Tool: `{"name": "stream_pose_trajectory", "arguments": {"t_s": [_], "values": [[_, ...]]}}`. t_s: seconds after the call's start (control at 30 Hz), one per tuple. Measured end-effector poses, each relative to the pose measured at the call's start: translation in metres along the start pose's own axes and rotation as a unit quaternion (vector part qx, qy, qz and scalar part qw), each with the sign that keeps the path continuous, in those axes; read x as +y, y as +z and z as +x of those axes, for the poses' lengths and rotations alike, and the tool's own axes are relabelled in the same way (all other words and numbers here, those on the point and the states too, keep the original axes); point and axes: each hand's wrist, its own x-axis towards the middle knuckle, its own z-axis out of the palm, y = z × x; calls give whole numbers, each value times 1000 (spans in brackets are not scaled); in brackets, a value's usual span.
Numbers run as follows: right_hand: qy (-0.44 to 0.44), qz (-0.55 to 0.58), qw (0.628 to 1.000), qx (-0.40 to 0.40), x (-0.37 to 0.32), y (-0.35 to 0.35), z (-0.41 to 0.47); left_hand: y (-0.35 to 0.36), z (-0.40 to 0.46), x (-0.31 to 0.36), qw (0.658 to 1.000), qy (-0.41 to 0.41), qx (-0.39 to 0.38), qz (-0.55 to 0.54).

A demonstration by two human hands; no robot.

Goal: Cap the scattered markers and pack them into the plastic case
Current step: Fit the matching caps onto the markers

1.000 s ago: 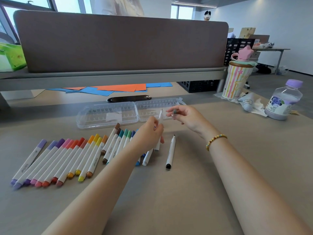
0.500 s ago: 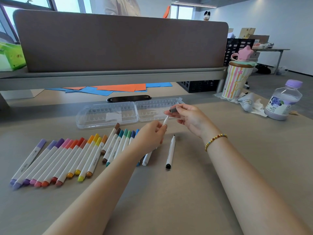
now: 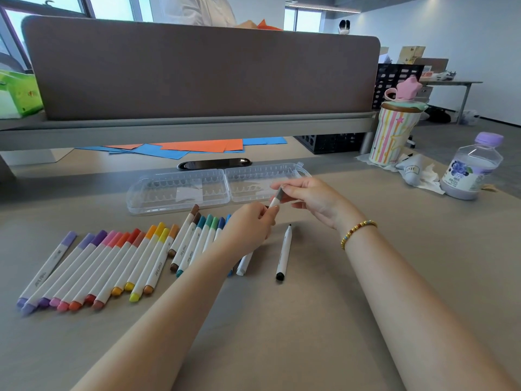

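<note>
1. Head view, centre of the frame: the left hand curls its fingers round the white barrel of a marker, pinching it near its upper end.
2. The right hand, just right of centre, pinches a small grey cap between thumb and fingertips; the cap sits on the tip of the held marker. Whether it is pushed fully home I cannot tell.
3. A beaded yellow bracelet circles the right wrist.
4. Just beyond both hands, the clear plastic case lies opened flat on the tan table, its two ribbed halves side by side, with no markers in them.
5. In the lower left of the frame, a row of capped white markers with coloured caps lies on the table, running from purple through pink, red, orange and yellow to brown, teal and blue; the blue end is partly hidden by the left forearm.
6. Just right of the left hand, a white marker with a bare black tip lies alone on the table, uncapped, its black end pointing toward the lower edge.
7. At the right of the frame stand a striped cup with a pink star lid and a clear bottle with a purple cap.
8. Behind the case, orange and blue paper sheets lie under a grey desk divider.
</note>
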Motion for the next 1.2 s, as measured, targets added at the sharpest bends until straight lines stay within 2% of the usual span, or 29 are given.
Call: {"name": "stream_pose_trajectory", "arguments": {"t_s": [0.17, 0.3, 0.53, 0.73, 0.9, 1.03, 1.1, 1.2], "values": [[-14, -46, 999, 15, -6, 4, -1, 5, -2, 2, 997, 15, 51, 52], [-20, -59, 998, 19, -7, 7, -2, 8, -2, 6, 995, 19, 58, 77], [13, -125, 992, -4, -2, 9, 1, -2, 0, 3, 999, -33, -28, 32], [36, -81, 991, 103, 13, -4, 2, 5, -11, 6, 981, -12, -24, 192], [47, -105, 987, 115, 24, -5, 5, 8, -15, 8, 950, 31, -9, 310], [41, -156, 981, 105, 29, -3, 10, 10, -19, 11, 958, 53, 23, 282], [37, -160, 980, 113, 31, -5, 11, 13, -21, 14, 959, 58, 4, 277], [42, -150, 980, 122, 35, -9, 12, 18, -20, 14, 943, 65, -37, 324]]}}
